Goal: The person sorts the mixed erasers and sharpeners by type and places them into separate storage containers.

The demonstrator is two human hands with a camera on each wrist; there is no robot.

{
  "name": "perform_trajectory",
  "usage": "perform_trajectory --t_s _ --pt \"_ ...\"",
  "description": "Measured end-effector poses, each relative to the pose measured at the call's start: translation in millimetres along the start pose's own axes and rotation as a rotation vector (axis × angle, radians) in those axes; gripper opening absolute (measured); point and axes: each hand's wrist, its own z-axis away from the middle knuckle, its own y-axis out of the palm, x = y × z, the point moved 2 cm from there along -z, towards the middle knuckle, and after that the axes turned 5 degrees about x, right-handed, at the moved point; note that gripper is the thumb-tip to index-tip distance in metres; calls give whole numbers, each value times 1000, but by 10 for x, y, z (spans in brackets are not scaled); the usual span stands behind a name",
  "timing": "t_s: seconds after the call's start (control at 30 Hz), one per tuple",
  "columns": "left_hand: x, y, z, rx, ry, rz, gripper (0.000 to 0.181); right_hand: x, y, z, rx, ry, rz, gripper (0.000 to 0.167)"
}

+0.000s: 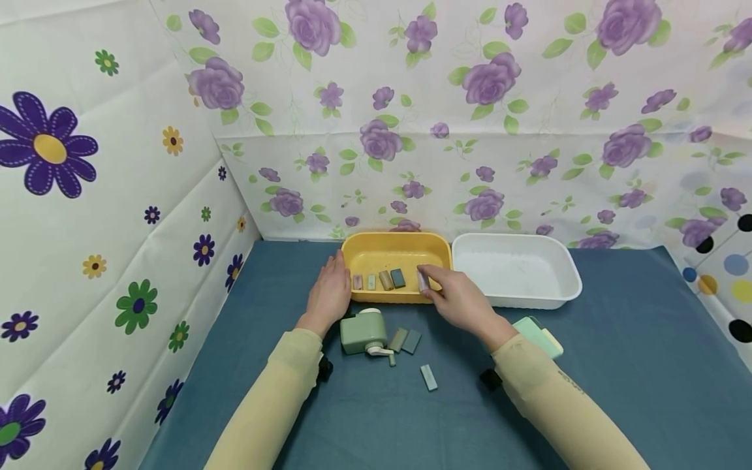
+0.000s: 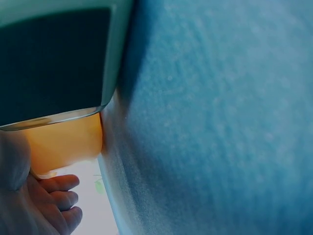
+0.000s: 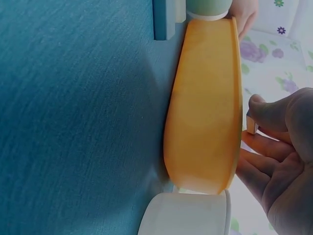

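Observation:
My right hand (image 1: 461, 297) pinches a small pale pinkish block (image 1: 423, 281), eraser-like, between thumb and fingers over the right end of a yellow tray (image 1: 396, 240). In the right wrist view the block (image 3: 252, 123) shows at the thumb tip, above the rim. My left hand (image 1: 330, 292) rests along the tray's left end, its fingers fairly straight. Inside the tray lie a pink block (image 1: 358, 282), a pale green block (image 1: 371, 282), a tan block (image 1: 386, 280) and a dark teal block (image 1: 398, 278).
A green hand-crank pencil sharpener (image 1: 360, 334) stands before the tray. Beside it lie an olive block (image 1: 398, 340), a blue-grey block (image 1: 412, 342) and a light block (image 1: 429, 378). A white tray (image 1: 517, 267) adjoins on the right. A mint-and-cream object (image 1: 537, 337) is partly hidden by my right forearm.

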Motion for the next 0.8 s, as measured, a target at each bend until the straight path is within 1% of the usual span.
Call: perform_trajectory --t_s 0.3,0.6,0.8 --pt "0 0 1 -1 -2 -1 59 12 7 -40 -27 -10 23 49" --pt "13 -1 -5 -3 6 -6 59 -27 15 -150 2 7 24 50" --pt "6 5 -1 -6 9 3 59 -28 21 -228 24 34 23 51"
